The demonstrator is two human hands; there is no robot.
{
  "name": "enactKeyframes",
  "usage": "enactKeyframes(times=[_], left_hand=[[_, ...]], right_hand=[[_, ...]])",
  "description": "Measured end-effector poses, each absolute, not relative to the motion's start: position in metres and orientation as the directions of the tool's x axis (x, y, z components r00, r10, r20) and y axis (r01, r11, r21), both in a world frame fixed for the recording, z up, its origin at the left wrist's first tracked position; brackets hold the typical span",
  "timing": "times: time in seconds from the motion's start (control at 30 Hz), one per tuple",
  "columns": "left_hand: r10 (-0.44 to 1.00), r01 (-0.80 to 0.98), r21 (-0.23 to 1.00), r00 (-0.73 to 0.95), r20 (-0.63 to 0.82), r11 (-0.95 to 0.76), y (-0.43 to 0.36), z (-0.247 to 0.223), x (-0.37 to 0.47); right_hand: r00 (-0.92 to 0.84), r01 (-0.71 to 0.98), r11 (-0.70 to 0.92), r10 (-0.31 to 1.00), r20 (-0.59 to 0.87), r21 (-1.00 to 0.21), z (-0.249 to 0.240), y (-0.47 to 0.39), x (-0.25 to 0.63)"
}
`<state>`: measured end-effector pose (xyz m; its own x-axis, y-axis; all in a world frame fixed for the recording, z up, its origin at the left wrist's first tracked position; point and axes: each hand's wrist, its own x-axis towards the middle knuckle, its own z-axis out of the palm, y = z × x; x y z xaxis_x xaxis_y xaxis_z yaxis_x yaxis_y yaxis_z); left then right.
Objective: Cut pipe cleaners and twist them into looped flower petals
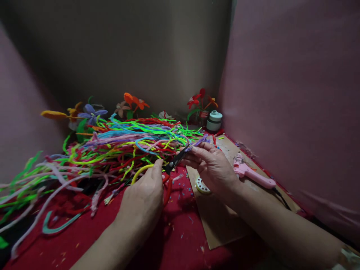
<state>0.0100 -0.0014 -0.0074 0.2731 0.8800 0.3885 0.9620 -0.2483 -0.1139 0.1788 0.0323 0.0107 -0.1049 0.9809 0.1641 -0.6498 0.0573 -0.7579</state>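
Note:
My left hand [144, 193] is closed round a pair of scissors [174, 162] with black blades and yellow and red handles. The blades point up and right, to the fingertips of my right hand [215, 167]. Between those fingers is a small purple pipe cleaner piece [203, 140], its lower part partly hidden by the thumb. The scissor tips meet or overlap the purple fuzz; I cannot tell whether they are cutting into it. Behind both hands lies a large heap of coloured pipe cleaners [120, 140].
On a brown board [225, 225] at the right lie a pink glue gun [254, 176] and a round white tape roll core [203, 185]. A pale-lidded jar [214, 120] and pipe-cleaner flowers [91, 113] stand along the back wall. Fuzzy scraps dot the red cloth [180, 232].

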Motion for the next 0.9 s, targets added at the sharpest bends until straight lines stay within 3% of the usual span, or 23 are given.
enactKeyframes(times=[0.33,0.6,0.9], left_hand=[[0.877,0.950,-0.245,0.278,0.391,-0.191,-0.003,0.001,0.013],[0.877,0.957,-0.174,0.282,0.388,-0.231,-0.004,0.000,0.013],[0.896,0.960,-0.205,0.254,0.363,-0.189,-0.005,0.004,0.013]], right_hand=[[-0.052,-0.580,0.114,0.983,0.177,-0.807,0.011,0.029,0.178],[-0.001,-0.560,0.167,0.979,0.203,-0.811,0.011,0.031,0.178],[-0.022,-0.565,0.145,0.981,0.191,-0.813,0.012,0.029,0.179]])
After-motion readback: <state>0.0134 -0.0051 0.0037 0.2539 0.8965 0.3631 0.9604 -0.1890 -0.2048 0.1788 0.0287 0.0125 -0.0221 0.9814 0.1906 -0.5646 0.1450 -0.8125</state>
